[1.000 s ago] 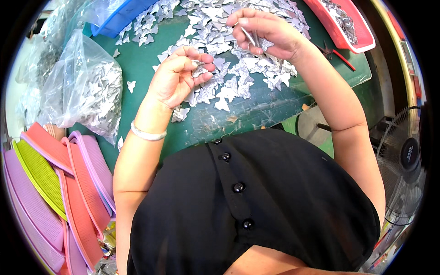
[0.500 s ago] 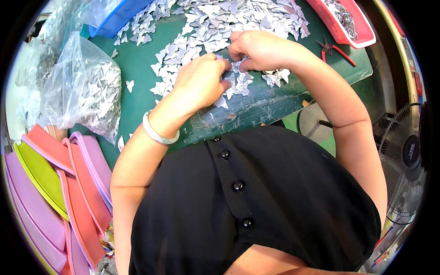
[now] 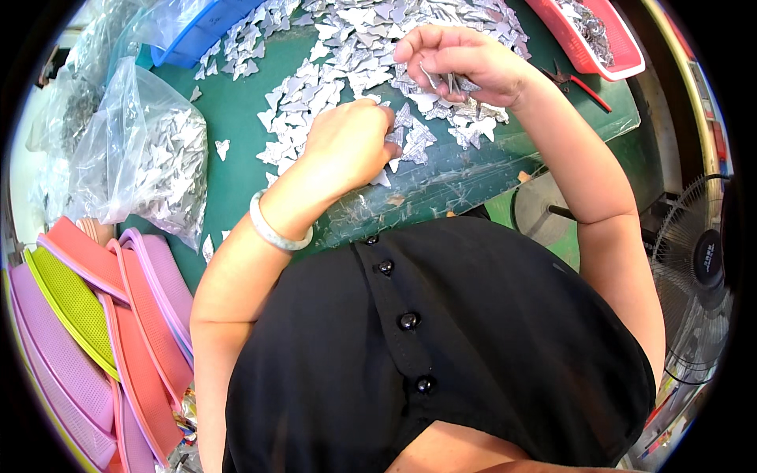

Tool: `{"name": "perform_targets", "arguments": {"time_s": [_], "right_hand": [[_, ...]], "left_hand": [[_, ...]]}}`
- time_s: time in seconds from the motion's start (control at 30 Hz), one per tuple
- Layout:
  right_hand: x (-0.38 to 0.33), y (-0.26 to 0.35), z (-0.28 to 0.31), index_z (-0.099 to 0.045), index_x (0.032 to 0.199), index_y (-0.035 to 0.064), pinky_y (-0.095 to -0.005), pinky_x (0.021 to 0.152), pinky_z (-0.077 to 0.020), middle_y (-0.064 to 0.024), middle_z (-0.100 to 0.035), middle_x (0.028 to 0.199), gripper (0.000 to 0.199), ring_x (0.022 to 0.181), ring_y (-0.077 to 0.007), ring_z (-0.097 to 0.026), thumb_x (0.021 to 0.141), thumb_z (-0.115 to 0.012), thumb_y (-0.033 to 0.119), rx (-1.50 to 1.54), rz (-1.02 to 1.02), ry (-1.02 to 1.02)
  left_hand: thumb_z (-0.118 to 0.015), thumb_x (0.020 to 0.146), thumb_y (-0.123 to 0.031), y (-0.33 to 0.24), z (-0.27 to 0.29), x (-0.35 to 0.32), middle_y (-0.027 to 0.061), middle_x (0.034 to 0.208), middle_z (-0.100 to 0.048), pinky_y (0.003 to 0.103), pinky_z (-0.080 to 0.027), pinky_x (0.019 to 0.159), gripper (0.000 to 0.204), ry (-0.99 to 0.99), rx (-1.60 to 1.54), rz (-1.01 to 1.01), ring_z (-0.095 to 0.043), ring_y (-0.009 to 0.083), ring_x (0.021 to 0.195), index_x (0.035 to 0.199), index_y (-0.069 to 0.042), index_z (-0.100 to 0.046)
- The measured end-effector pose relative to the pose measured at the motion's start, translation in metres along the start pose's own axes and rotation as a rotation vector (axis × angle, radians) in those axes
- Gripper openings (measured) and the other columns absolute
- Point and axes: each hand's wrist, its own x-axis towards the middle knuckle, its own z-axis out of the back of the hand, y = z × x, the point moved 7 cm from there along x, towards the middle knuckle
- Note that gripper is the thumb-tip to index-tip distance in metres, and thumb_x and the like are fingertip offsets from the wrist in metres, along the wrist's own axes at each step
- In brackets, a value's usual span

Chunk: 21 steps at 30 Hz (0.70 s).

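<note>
A spread of small silver-grey butterfly-shaped metal pieces [image 3: 359, 47] covers much of the green tabletop in front of me. My left hand [image 3: 347, 142], a pale bangle on its wrist, rests back-up at the near edge of this spread. Its fingers curl down beside a small cluster of patterned pieces [image 3: 416, 142], and what they may hold is hidden. Raised just above the pieces to the right, my right hand [image 3: 465, 67] is half turned up, with several butterfly pieces [image 3: 448, 81] held in its curled fingers. More patterned pieces [image 3: 475, 130] lie below it.
On the left stands a clear plastic bag [image 3: 162, 150] full of the same pieces, above stacked pink, purple and green baskets [image 3: 150, 339]. A blue bin [image 3: 193, 35] is at the far left. Right: a pink basket [image 3: 627, 63] of metal bits, red-handled pliers [image 3: 587, 91], a fan [image 3: 694, 260].
My right hand has lifted away from the left one, up and to the right, turning to show butterfly pieces in its fingers. The left hand has barely moved.
</note>
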Motion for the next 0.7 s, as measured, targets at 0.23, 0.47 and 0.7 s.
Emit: {"name": "perform_targets", "arguments": {"time_s": [0.23, 0.47, 0.7], "right_hand": [[-0.011, -0.012, -0.032, -0.061, 0.094, 0.0065, -0.0348, 0.065, -0.045, -0.0091, -0.061, 0.077, 0.031, 0.071, -0.0265, -0.057, 0.064, -0.068, 0.01, -1.422, 0.209, 0.189], [-0.014, -0.01, -0.042, -0.057, 0.084, 0.0054, -0.0388, 0.066, -0.0442, -0.0077, -0.054, 0.082, 0.022, 0.079, -0.0288, -0.057, 0.064, -0.066, 0.007, -1.501, 0.162, 0.136], [-0.011, -0.007, -0.033, -0.049, 0.068, 0.0028, -0.0358, 0.06, -0.0413, -0.0098, -0.053, 0.073, 0.019, 0.069, -0.0275, -0.053, 0.063, -0.066, 0.009, -1.285, 0.157, 0.156]], "left_hand": [[-0.069, 0.068, -0.011, 0.019, -0.004, 0.001, 0.0037, 0.069, -0.057, 0.025, -0.042, 0.057, 0.015, 0.123, -0.431, 0.159, -0.053, 0.0121, 0.062, 0.07, -0.004, -0.056], [-0.065, 0.078, -0.008, 0.054, -0.004, -0.013, 0.0016, 0.072, -0.06, 0.019, -0.042, 0.055, 0.011, -0.023, -1.376, 0.153, -0.053, 0.0078, 0.06, 0.078, -0.006, -0.054], [-0.062, 0.08, -0.005, 0.07, -0.005, -0.019, 0.0034, 0.08, -0.061, 0.019, -0.044, 0.056, 0.013, -0.148, -1.762, 0.048, -0.056, 0.0091, 0.064, 0.089, -0.009, -0.052]]}}
